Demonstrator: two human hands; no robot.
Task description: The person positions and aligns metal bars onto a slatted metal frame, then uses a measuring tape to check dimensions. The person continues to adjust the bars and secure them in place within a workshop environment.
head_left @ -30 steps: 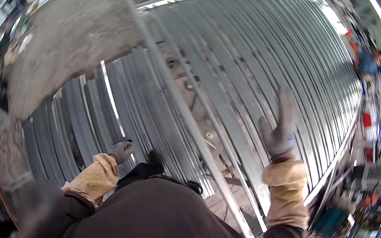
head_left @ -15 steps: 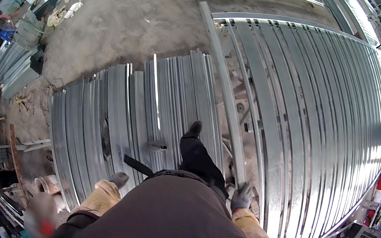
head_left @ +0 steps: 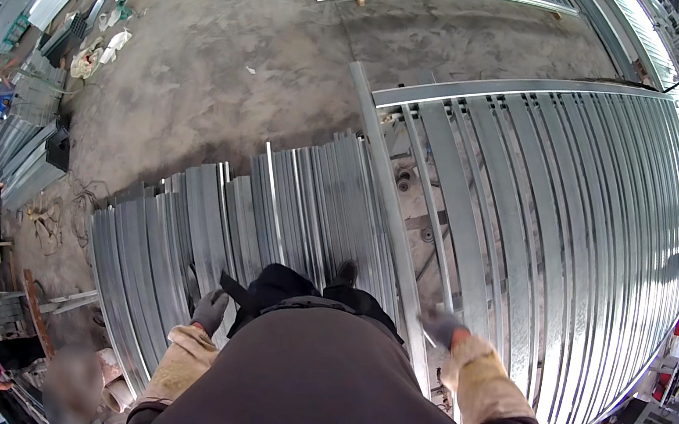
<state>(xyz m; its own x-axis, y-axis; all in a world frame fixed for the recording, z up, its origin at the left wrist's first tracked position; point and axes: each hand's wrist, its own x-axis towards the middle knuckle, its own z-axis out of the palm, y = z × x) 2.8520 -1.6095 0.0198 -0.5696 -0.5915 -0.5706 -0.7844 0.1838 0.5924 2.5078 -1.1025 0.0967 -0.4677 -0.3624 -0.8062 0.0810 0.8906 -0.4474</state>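
Galvanised steel rail [head_left: 384, 210], long and narrow, runs from the far concrete floor [head_left: 227, 79] down toward the person's body and serves as the reference line. Right hand [head_left: 444, 326], in a grey glove with a tan cuff, sits at the rail's near end, just right of it; its fingers [head_left: 434, 319] appear curled together close against the rail, though whether they clamp it cannot be told. Left hand [head_left: 209, 312], gloved alike, hangs well left of the rail above a stack of ribbed metal sheets [head_left: 221, 229]; its fingers [head_left: 212, 302] are loosely bent with nothing clearly held. Boot toe [head_left: 345, 273] rests on the sheets just left of the rail. Large slatted steel panel [head_left: 567, 230] spreads right of the rail, joining it at the far corner. Further metal bundles [head_left: 20, 153] lie far left of the rail.
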